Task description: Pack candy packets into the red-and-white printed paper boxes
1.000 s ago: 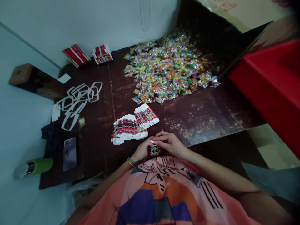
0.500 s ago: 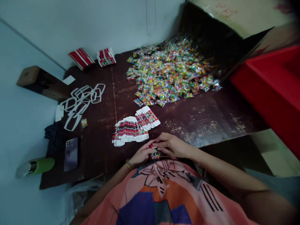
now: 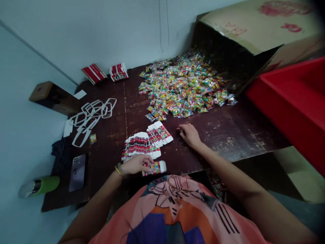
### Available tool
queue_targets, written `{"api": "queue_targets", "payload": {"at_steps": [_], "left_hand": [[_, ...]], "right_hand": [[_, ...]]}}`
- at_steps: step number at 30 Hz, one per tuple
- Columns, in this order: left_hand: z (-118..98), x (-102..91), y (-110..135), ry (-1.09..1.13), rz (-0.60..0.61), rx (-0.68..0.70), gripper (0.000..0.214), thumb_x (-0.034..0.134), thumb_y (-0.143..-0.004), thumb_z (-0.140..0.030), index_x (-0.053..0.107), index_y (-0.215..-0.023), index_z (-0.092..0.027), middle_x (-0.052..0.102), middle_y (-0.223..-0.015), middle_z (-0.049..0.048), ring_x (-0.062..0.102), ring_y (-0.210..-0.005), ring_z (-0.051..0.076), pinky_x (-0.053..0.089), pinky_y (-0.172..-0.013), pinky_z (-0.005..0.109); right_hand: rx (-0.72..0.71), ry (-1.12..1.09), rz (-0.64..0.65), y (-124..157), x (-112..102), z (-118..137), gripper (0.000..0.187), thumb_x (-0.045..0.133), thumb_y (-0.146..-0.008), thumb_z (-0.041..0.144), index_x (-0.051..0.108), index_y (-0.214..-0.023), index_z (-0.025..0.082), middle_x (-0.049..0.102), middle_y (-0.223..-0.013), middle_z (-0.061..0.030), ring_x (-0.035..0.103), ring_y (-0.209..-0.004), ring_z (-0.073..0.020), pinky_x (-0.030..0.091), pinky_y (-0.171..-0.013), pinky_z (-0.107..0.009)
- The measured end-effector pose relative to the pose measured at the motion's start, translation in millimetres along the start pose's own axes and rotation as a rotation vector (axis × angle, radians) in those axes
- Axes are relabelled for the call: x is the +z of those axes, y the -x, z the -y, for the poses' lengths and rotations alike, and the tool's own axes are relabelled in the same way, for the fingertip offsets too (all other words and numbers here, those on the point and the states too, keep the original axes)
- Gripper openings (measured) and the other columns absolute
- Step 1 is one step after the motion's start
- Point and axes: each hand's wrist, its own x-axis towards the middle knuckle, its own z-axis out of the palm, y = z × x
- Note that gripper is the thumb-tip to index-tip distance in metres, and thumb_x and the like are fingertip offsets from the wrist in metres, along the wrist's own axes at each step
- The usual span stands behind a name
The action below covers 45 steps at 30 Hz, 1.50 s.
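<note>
My left hand point(image 3: 135, 163) grips a small colourful printed box point(image 3: 155, 167) near the table's front edge, just below a fanned stack of flat printed box blanks point(image 3: 146, 142). My right hand point(image 3: 189, 134) is stretched forward over the dark wooden table point(image 3: 228, 125), fingers loosely curled, holding nothing, between the blanks and a big heap of clear candy packets point(image 3: 184, 84).
A tipped cardboard carton point(image 3: 248, 30) lies behind the heap, a red bin point(image 3: 294, 98) at the right. White cardboard cut-out frames point(image 3: 91, 113), a phone point(image 3: 77, 172), a green flask point(image 3: 40, 185) and two red-white stacks point(image 3: 105, 72) sit at the left and back.
The hands have come apart: my right hand left the small box and reached forward over the table, while my left hand keeps the box, now turned sideways.
</note>
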Motion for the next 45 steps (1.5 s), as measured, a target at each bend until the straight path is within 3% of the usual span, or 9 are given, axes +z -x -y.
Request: {"api": "queue_targets", "payload": {"at_steps": [3, 6, 11, 19, 24, 28, 33, 41, 45], "left_hand": [[-5.7, 15.9, -13.7, 0.214, -0.225, 0.106, 0.038, 0.072, -0.071, -0.032, 0.053, -0.1, -0.016, 0.064, -0.092, 0.0039, 0.063, -0.079, 0.016, 0.051, -0.069, 0.027], [-17.0, 40.9, -32.2, 0.363, -0.2, 0.123, 0.05, 0.067, -0.076, -0.034, 0.046, -0.118, -0.019, 0.062, -0.105, 0.0085, 0.066, -0.08, 0.019, 0.055, -0.061, 0.03], [-30.0, 71.4, -51.7, 0.355, -0.127, 0.206, 0.045, 0.066, -0.075, -0.023, 0.051, -0.117, -0.017, 0.061, -0.107, 0.0086, 0.064, -0.081, 0.017, 0.056, -0.059, 0.026], [-33.7, 80.5, -53.8, 0.338, -0.099, 0.202, 0.058, 0.063, -0.074, -0.018, 0.044, -0.128, -0.019, 0.061, -0.089, 0.0046, 0.06, -0.071, 0.014, 0.051, -0.052, 0.022], [-39.0, 81.4, -56.7, 0.401, -0.163, 0.219, 0.057, 0.063, -0.079, -0.035, 0.044, -0.131, -0.022, 0.061, -0.096, 0.0054, 0.06, -0.074, 0.016, 0.053, -0.054, 0.025], [-41.5, 79.0, -61.2, 0.51, -0.19, 0.213, 0.055, 0.044, -0.085, -0.058, 0.059, -0.113, -0.013, 0.065, -0.091, 0.0107, 0.06, -0.069, 0.018, 0.051, -0.051, 0.028], [-39.0, 78.4, -65.7, 0.464, -0.149, 0.168, 0.045, 0.051, -0.081, -0.05, 0.065, -0.101, -0.012, 0.067, -0.087, 0.0092, 0.06, -0.072, 0.019, 0.048, -0.051, 0.025], [-38.4, 77.1, -70.0, 0.406, -0.231, 0.225, 0.036, 0.049, -0.078, -0.031, 0.066, -0.105, -0.015, 0.065, -0.094, 0.0066, 0.057, -0.083, 0.02, 0.048, -0.059, 0.025], [-41.5, 73.2, -68.0, 0.508, -0.102, 0.275, 0.041, 0.05, -0.079, -0.035, 0.064, -0.111, -0.015, 0.065, -0.099, 0.0081, 0.057, -0.09, 0.022, 0.05, -0.061, 0.026]], "right_hand": [[0.176, -0.428, -0.003, 35.9, -18.4, 27.5, 0.014, 0.052, -0.09, 0.03, 0.055, -0.097, 0.018, 0.061, -0.083, -0.0039, 0.056, -0.075, -0.0173, 0.044, -0.069, -0.028], [0.16, -0.705, 0.214, 53.2, -34.6, 57.5, 0.019, 0.06, -0.086, 0.038, 0.055, -0.087, 0.02, 0.061, -0.08, 0.0, 0.057, -0.072, -0.0138, 0.044, -0.066, -0.024], [0.148, -0.497, 0.182, 43.0, -49.5, 67.9, 0.017, 0.064, -0.084, 0.036, 0.061, -0.083, 0.019, 0.062, -0.074, 0.0006, 0.055, -0.067, -0.0127, 0.04, -0.062, -0.024], [-0.009, -0.191, 0.056, 32.7, -57.3, 61.1, 0.015, 0.064, -0.085, 0.033, 0.067, -0.078, 0.021, 0.061, -0.075, -0.0038, 0.052, -0.077, -0.0187, 0.038, -0.076, -0.033], [-0.032, -0.365, 0.081, 46.9, -40.0, 75.0, 0.019, 0.058, -0.089, 0.035, 0.069, -0.082, 0.022, 0.062, -0.097, -0.0055, 0.052, -0.095, -0.0213, 0.037, -0.09, -0.04], [0.268, -0.814, -0.012, 57.3, -29.9, 76.7, 0.023, 0.052, -0.09, 0.038, 0.062, -0.107, 0.025, 0.054, -0.114, -0.0057, 0.057, -0.088, -0.0165, 0.049, -0.073, -0.031], [0.513, -1.263, 0.467, 56.4, -28.3, 66.1, 0.045, 0.071, -0.072, 0.031, 0.055, -0.113, 0.025, 0.061, -0.097, -0.0023, 0.058, -0.068, -0.0117, 0.047, -0.051, -0.021], [-0.024, -0.7, 0.264, 63.3, -39.0, 76.7, 0.025, 0.054, -0.09, 0.027, 0.069, -0.109, 0.025, 0.061, -0.111, -0.0067, 0.059, -0.102, -0.0186, 0.047, -0.09, -0.035], [0.059, -0.734, 0.221, 59.0, -48.6, 78.7, 0.025, 0.055, -0.091, 0.033, 0.07, -0.11, 0.026, 0.065, -0.104, -0.006, 0.063, -0.094, -0.0183, 0.051, -0.082, -0.032]]}}
